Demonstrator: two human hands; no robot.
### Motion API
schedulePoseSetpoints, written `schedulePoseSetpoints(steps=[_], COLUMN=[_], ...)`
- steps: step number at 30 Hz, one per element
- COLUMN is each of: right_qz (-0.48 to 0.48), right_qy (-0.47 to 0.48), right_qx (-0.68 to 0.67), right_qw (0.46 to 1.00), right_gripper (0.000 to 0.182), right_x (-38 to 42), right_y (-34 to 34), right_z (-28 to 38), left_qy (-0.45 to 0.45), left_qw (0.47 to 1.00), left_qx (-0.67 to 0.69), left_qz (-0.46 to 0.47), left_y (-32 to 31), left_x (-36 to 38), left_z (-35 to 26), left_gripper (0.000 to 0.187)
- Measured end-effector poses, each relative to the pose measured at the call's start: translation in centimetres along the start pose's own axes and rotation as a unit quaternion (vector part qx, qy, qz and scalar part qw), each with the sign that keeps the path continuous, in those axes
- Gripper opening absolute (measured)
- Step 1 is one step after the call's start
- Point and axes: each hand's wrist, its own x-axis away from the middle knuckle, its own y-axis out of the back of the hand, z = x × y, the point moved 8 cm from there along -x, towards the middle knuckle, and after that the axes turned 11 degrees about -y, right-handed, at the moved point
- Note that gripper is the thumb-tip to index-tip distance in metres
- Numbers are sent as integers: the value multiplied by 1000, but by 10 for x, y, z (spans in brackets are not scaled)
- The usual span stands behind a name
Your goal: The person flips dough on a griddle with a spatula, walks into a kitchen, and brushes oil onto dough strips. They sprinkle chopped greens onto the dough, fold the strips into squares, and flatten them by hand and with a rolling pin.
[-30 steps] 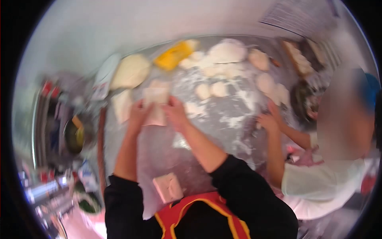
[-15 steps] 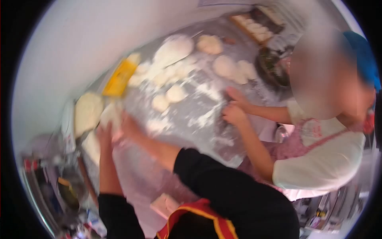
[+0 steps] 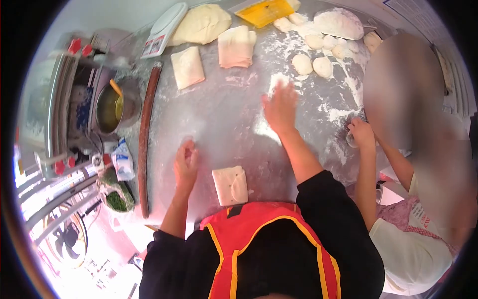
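My right hand [image 3: 280, 107] is over the flour patch [image 3: 264, 127] in the middle of the steel table, fingers spread and slightly blurred, holding nothing. Lower left, my left hand [image 3: 185, 159] hovers with loosely curled, parted fingers and nothing in it. Between my left hand and my apron lies a folded dough square [image 3: 230, 185] with a few dark specks. Two more folded dough pieces, one pale [image 3: 187, 68] and one thicker [image 3: 236, 47], rest farther back. To the left of my left hand is a long brown rolling pin [image 3: 147, 144].
A large dough slab [image 3: 201, 25] lies by a white scale [image 3: 167, 30]. Near a yellow tray-like object [image 3: 264, 12] are several dough balls [image 3: 322, 67] and a floured dough loaf [image 3: 338, 23]. A co-worker's hand [image 3: 361, 132] works at right. A pot [image 3: 109, 108] stands left.
The view has swung left and down. My hands, earlier together at a dough piece at the back left, have let go and moved apart; my right hand is now over the flour.
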Motion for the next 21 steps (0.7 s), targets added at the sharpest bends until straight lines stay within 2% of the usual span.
schedulePoseSetpoints(steps=[2, 5, 7, 9, 11, 13, 16, 17, 18, 20, 21], right_qz=[94, 316, 215, 152, 257, 341, 401, 407, 412, 405, 401], right_qy=[181, 257, 138, 34, -107, -232, -348, -372, -395, -371, -356], right_qx=[-12, -107, -140, -181, -288, -350, -401, -419, -436, -446, -451], right_qw=[979, 907, 957, 971, 916, 841, 746, 722, 695, 707, 713], right_gripper=[63, 56, 46, 44, 41, 40, 41, 42, 42, 42, 42], right_x=[43, 127, 144, 163, 192, 226, 249, 252, 252, 246, 237], right_y=[-15, 2, 17, 38, 18, 3, -22, -31, -34, -20, -12], right_z=[52, 89, 56, 20, -9, -20, -7, -8, -4, 12, 23], left_qy=[34, 92, 124, 136, 160, 250, 163, 34, 27, 10, 28], left_qw=[999, 992, 986, 983, 979, 941, 970, 996, 997, 999, 998], left_qx=[-12, 17, 50, 85, 119, 205, 122, -45, -38, -24, 15], left_qz=[21, 81, 99, 90, 43, 98, 135, 68, 55, 30, 53], left_y=[0, -10, -17, -27, -41, -51, -67, -57, -56, -52, -50], left_x=[53, 105, 135, 141, 144, 133, 128, 123, 127, 125, 112], left_z=[4, 7, 3, -2, 22, 5, -6, -22, -25, -31, -35], left_gripper=[38, 39, 40, 40, 41, 39, 39, 40, 41, 42, 43])
